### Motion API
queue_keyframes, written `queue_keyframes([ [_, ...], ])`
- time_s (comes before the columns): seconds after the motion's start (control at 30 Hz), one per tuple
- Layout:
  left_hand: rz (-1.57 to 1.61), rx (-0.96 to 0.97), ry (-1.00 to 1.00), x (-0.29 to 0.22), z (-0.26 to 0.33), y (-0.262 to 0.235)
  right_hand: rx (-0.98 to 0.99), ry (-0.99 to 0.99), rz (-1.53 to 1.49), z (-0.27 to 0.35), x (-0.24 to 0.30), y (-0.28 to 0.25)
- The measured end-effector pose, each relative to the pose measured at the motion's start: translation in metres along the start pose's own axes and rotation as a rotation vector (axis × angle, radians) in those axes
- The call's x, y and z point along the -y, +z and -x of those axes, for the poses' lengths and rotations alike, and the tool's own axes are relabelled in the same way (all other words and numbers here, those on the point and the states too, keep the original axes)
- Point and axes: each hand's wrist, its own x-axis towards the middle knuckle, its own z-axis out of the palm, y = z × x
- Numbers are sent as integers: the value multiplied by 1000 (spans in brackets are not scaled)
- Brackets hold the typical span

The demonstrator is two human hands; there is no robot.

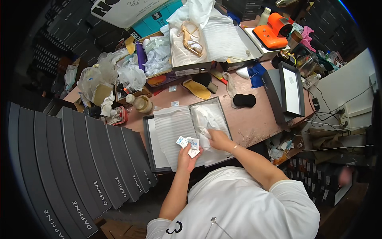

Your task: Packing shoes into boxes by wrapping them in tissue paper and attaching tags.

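Small white packets [188, 142] are pinched in the left hand [187, 154] fingers, while the right hand [218, 139] fingers grasp crumpled tissue paper [205, 118] inside the open shoebox [148, 137] on the bench [254, 119].

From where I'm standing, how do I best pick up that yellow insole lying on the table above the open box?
Probably pinch the yellow insole across its narrower end, the upper left one, coming from above. It lies flat and bare on the pink table, slanting toward the lower right, so fingers can close on both long edges there. Its wider end sits close to the open box rim.
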Motion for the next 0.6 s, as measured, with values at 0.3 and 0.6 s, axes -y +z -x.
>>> queue_keyframes([
  [0.3,-880,134,199,44,4,32,-22,49,-602,52,18,-119],
  [0.6,-133,42,396,29,-2,33,-362,-149,-248,53,79,-96],
])
